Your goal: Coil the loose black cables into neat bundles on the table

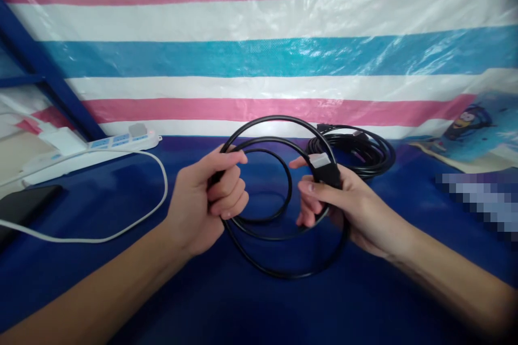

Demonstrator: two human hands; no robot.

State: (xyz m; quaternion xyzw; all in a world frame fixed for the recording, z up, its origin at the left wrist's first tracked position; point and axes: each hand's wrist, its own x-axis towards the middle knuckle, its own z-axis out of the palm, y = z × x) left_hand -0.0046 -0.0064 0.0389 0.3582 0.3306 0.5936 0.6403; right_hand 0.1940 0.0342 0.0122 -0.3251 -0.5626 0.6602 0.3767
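Observation:
A black cable (pixel 279 117) hangs in loose loops between my two hands over the blue table. My left hand (pixel 210 194) is closed in a fist round the left side of the loops, thumb lying on top. On the other side, my right hand (pixel 340 197) grips the cable beside its black plug (pixel 328 170), which has a pale metal end pointing up and to the left. The thumb and fingers of that hand curl round the right side of the loops. A smaller loop hangs between the hands, near the tabletop.
Behind my right hand lies another coiled black cable (pixel 380 151). A white power strip (pixel 121 145) with a plugged-in adapter, a white cord (pixel 164 172) and a dark flat device (pixel 32 205) are at the left. A blue printed bag (pixel 481 129) stands at the right.

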